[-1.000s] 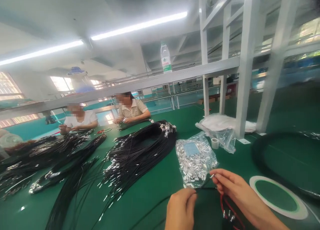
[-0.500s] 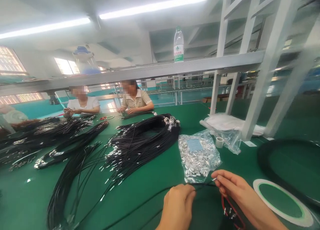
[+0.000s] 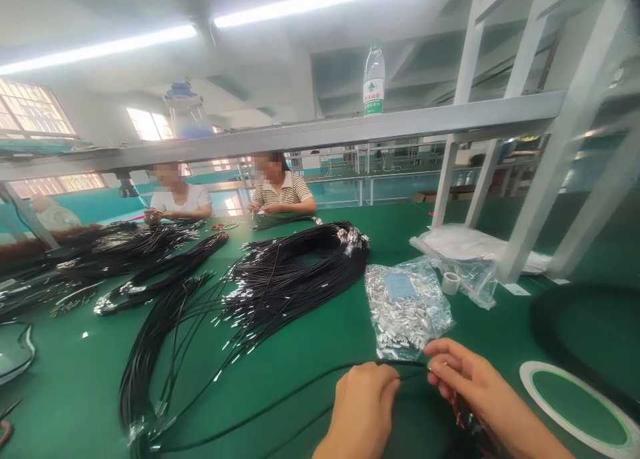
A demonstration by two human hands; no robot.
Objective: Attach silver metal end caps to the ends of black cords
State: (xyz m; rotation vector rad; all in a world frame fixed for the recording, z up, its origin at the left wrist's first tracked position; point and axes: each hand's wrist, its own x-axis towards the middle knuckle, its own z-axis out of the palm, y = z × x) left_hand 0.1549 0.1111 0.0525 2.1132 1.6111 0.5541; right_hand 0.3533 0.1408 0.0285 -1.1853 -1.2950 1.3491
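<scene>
My left hand (image 3: pixel 361 409) is closed around a thin black cord (image 3: pixel 280 400), which runs left toward a tied bundle of black cords (image 3: pixel 143 362). To its right, my right hand (image 3: pixel 467 382) pinches a small silver metal tip at the cord's end; the fingers hide most of it. A stretch of cord spans the short gap between my hands. Just beyond them lies a clear plastic bag (image 3: pixel 407 322) full of small silver metal tips. Beneath my right hand, something red and dark with silver bits (image 3: pixel 460 416) shows in part.
A large looped bundle of black cords (image 3: pixel 300 286) with silver ends lies mid-table. At right are a white-and-green ring (image 3: pixel 530 382), a small white roll (image 3: pixel 451 284) and a dark coil (image 3: pixel 545 319). A shelf (image 3: pixel 325 129) holds a bottle (image 3: pixel 374 89). Two people sit opposite.
My right fingers have closed further over the silver tip, which showed more plainly before. My hands stay close together. The whole view has shifted slightly, with table things appearing further right.
</scene>
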